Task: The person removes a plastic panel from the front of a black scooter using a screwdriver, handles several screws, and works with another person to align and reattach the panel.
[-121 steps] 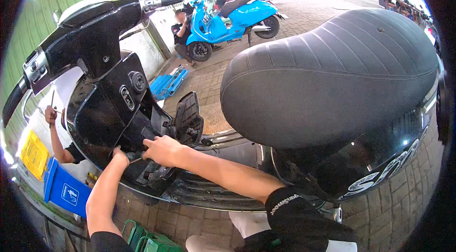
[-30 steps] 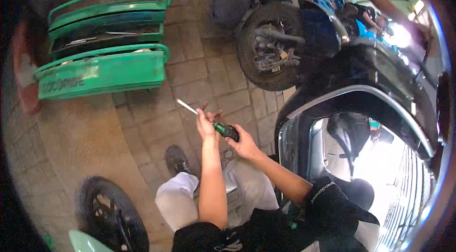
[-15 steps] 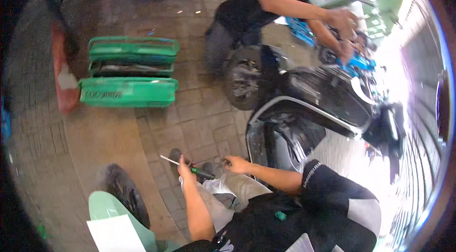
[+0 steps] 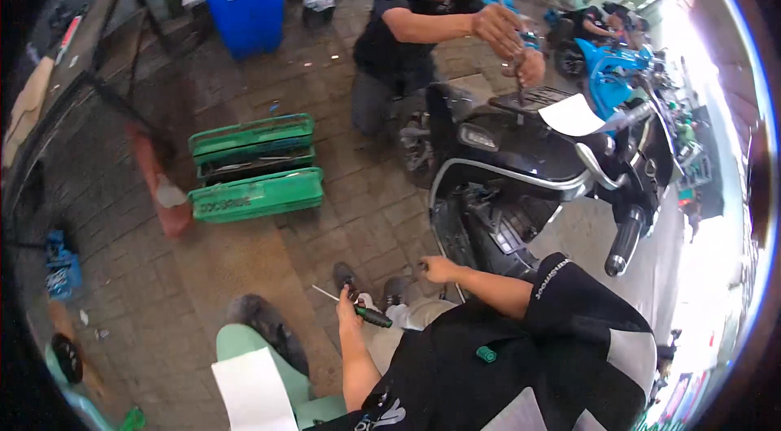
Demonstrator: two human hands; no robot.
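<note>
My left hand [image 4: 350, 306] is closed round a screwdriver [image 4: 374, 316] with a green and black handle; its thin shaft points up and to the left. My right hand [image 4: 441, 269] is held out beside the black scooter [image 4: 521, 154], its fingers curled in. Something small and dark shows at those fingertips, too small to name. The scooter's front panel is off, leaving its inner parts [image 4: 506, 232] exposed next to my right arm. Across the scooter a co-worker [image 4: 419, 12] kneels, both hands raised over its rear, holding a long thin metal tool.
An opened green metal toolbox [image 4: 259, 197] stands on the paved floor, left of my hands. Behind it is a tall blue bin [image 4: 244, 4]. White paper [image 4: 573, 115] lies on the scooter, another sheet [image 4: 254, 392] on a pale green vehicle body [image 4: 244, 340]. A blue scooter [image 4: 606, 73] stands farther back.
My view has swung, so the scene sits lower and farther right. The screwdriver stays in my left hand, and my right hand stays curled. The co-worker's hands have shifted over the scooter's rear.
</note>
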